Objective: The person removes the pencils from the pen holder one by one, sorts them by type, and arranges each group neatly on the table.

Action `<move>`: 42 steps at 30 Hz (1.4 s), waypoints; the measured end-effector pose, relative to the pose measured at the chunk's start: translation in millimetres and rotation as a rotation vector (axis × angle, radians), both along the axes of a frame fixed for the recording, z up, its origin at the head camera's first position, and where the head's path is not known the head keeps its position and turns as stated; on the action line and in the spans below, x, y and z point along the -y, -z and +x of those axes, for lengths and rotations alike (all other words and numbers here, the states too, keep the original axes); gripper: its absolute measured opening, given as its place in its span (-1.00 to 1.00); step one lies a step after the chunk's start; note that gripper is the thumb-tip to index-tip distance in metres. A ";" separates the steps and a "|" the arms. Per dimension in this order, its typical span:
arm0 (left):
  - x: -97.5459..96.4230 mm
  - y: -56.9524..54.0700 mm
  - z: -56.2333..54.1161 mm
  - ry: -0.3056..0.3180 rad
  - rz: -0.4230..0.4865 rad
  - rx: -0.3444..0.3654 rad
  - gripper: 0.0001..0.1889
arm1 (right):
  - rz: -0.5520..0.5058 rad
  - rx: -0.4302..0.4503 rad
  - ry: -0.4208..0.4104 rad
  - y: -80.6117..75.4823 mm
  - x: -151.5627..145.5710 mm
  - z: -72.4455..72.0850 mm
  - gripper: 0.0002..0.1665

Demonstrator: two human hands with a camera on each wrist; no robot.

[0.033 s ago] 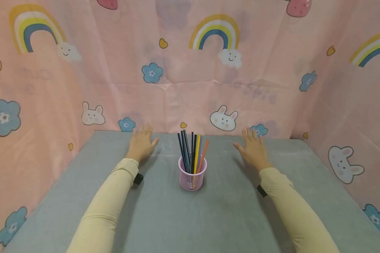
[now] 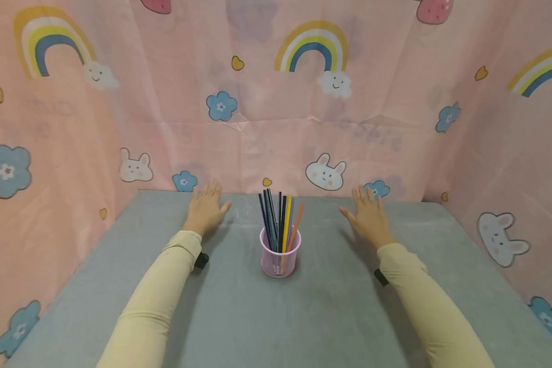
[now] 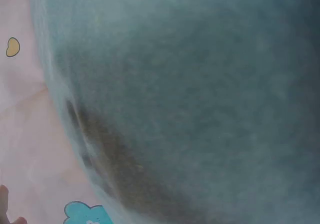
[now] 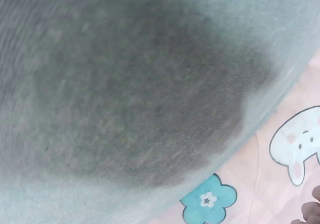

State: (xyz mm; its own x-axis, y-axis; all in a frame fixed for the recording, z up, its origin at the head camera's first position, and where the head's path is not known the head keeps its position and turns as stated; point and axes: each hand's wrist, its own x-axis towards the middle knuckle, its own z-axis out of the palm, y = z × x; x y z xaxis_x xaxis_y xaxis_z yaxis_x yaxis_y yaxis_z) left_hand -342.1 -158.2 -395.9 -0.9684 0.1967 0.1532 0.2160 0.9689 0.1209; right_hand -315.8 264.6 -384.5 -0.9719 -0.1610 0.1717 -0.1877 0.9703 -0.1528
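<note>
A pink pen holder (image 2: pixel 278 263) stands upright near the middle of the grey table, between both hands. Several thin sticks or pencils (image 2: pixel 285 220) lean in it: dark ones on its left side, with yellow, purple and orange ones on its right. To the left of the holder, my left hand (image 2: pixel 206 208) stretches toward the back edge, fingers straight and thumb spread, holding nothing. My right hand (image 2: pixel 369 217) mirrors it on the other side, also straight-fingered and bare. Only some fingertips (image 3: pixel 3 204) show in the left wrist view; a few fingers (image 4: pixel 312 211) enter the right wrist view's corner.
The grey tabletop (image 2: pixel 280 322) ends at a pink curtain (image 2: pixel 267 143) printed with rainbows, rabbits and flowers, which also hangs along both sides. Dark wrist devices (image 2: pixel 202 260) stick out beneath the pale yellow sleeves (image 2: pixel 149 301). Shadows of the hands fall on the table.
</note>
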 end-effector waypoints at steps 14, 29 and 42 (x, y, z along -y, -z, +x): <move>5.3 -5.2 5.3 0.023 0.053 -0.029 -0.26 | -0.037 0.075 0.015 3.4 -3.8 6.3 -0.02; -17.2 -24.4 16.0 0.122 0.104 -0.045 -0.19 | -0.066 0.080 -0.052 -5.1 8.0 11.3 0.00; -12.6 -30.4 33.4 0.179 0.178 -0.044 -0.29 | -0.247 0.130 -0.110 -15.5 35.1 29.9 0.17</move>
State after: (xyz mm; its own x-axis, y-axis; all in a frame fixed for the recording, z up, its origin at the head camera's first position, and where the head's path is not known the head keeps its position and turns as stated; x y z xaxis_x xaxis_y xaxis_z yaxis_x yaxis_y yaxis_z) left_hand -308.8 -145.6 -365.5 -0.9123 0.3306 0.2416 0.3908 0.8790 0.2730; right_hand -285.8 229.5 -368.9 -0.9673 -0.2355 0.0937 -0.2530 0.8755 -0.4116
